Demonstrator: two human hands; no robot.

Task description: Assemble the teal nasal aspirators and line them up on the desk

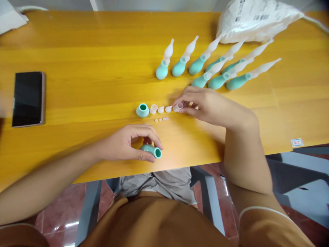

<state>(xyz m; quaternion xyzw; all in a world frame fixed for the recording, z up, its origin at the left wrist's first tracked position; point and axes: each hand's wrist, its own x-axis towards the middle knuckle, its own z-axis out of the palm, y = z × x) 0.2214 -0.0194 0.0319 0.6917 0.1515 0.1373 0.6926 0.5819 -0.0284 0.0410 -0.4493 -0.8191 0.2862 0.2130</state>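
My left hand [136, 142] is closed around a teal rubber bulb [148, 149], tilted so its open neck faces right, close to the table's front edge. My right hand [197, 102] has thumb and fingertips on a translucent pinkish cup-shaped connector [179, 107] at the right end of a row of parts. Along that row stand another teal bulb [142, 112] with its mouth up, a second translucent connector [153, 109], and two small tabbed discs [160, 109]. Just in front lie several tiny round discs [160, 119].
Behind my right hand stand several teal bulbs with pale pointed nozzles [168, 51], in uneven rows. A white plastic bag [252, 24] sits at the back right. A phone [27, 98] lies at the left. A small label [297, 142] is near the front right edge.
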